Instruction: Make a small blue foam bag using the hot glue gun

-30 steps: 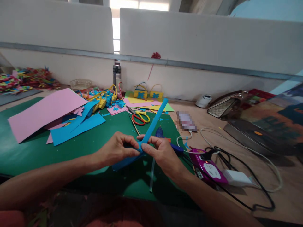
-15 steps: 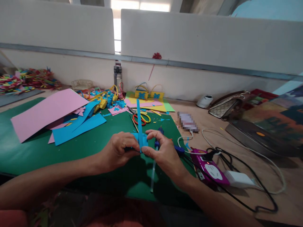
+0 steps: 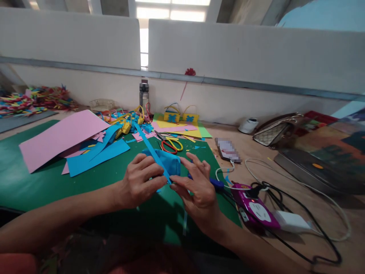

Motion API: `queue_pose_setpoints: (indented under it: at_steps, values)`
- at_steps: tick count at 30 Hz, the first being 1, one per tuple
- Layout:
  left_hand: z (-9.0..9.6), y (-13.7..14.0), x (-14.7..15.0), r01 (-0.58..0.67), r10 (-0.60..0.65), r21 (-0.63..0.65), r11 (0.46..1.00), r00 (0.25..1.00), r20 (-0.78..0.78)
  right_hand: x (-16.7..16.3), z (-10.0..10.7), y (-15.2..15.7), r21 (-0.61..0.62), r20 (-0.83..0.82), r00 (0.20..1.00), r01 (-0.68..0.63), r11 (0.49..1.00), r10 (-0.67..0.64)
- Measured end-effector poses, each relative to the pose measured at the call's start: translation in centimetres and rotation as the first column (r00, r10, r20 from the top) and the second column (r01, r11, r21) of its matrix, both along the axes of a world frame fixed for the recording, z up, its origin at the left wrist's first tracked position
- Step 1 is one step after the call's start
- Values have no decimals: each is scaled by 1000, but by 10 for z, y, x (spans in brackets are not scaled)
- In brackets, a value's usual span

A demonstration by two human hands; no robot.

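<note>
Between both hands is a small blue folded piece, like a little foam-paper bag, held above the green mat. A long blue strip slants up and left across it, its near end at my fingertips. My left hand is closed on the blue piece from the left. My right hand pinches the strip's lower end against the piece, other fingers along its right side. Behind my right hand lies a blue glue gun, mostly hidden, with a clear glue stick showing below.
Scissors lie beyond the hands. Pink and blue sheets cover the mat's left. Two small yellow bags stand at the back. A phone, purple power strip and cables are at right.
The blue strip has swung from nearly upright to leaning left. The blue piece has turned, showing a broader face, and my right-hand fingers have shifted along it.
</note>
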State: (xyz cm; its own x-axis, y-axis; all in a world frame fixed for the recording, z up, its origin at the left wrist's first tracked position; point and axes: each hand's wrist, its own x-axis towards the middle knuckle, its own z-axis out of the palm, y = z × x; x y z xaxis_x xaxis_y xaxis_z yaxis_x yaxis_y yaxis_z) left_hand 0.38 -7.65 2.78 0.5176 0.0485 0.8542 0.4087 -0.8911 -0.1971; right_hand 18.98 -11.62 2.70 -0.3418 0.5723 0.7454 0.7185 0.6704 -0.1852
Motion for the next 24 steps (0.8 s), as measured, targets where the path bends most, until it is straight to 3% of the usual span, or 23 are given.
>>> queue_pose_setpoints:
  at_steps: [8, 13, 19, 24]
  values:
    - [0, -2, -1, 15, -15, 68, 998, 1000, 1, 0, -2, 2, 11, -16, 998, -53, 999, 53]
    - [-3, -4, 1, 9, -9, -1, 1000, 1000, 13, -1, 0, -1, 8, 16, 1000, -4, 1000, 4]
    - [-1, -7, 3, 1, 0, -87, 996, 1000, 16, -6, 2, -6, 152, 36, 995, 89, 984, -96]
    - [0, -9, 4, -7, 7, -101, 995, 1000, -5, -6, -2, -3, 238, 102, 992, 50, 970, -76]
